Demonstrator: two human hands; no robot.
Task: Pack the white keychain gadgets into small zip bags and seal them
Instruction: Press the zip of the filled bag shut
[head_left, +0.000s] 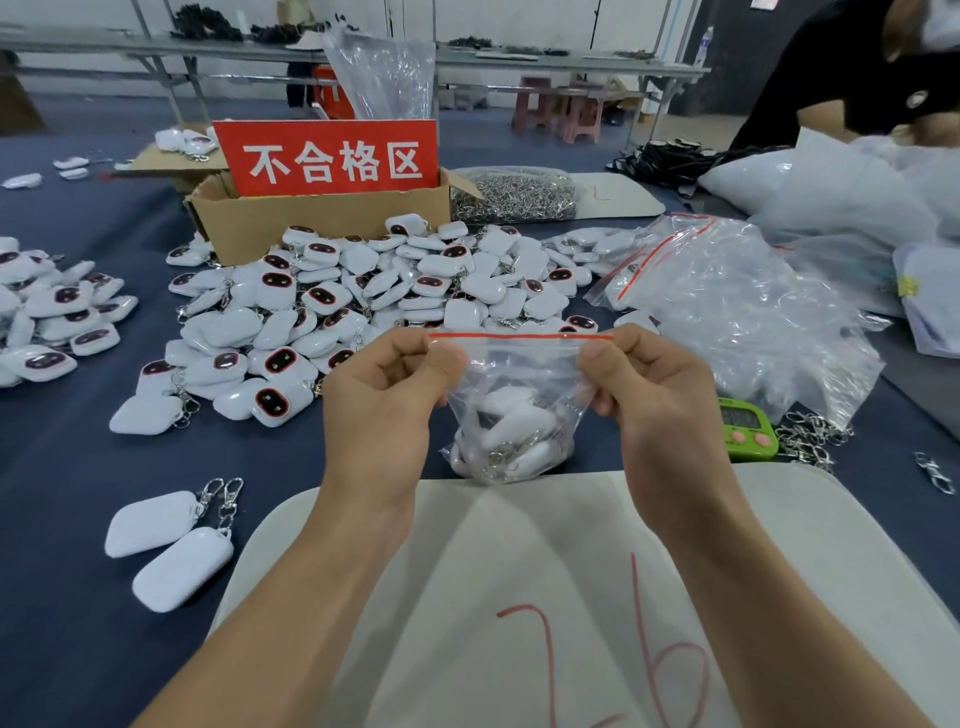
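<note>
Fingers of left hand (387, 400) and right hand (654, 395) pinch zip bag (519, 364) top corners; gadgets (511, 413) inside, seal looks unfinished. Big loose pile (363, 291) toward desk (62, 467) far edge unpacked.

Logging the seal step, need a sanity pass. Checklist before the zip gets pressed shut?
1. Left hand pinches the zip bag at its top left corner: ok.
2. Right hand pinches the top right corner: ok.
3. Red zip strip stretched straight between the hands: ok.
4. Gadgets sit low in the bag, below the strip: ok.
5. Keychain clips at the bottom, away from the mouth: ok.
6. Zip already closed along its length: cannot tell.
</note>
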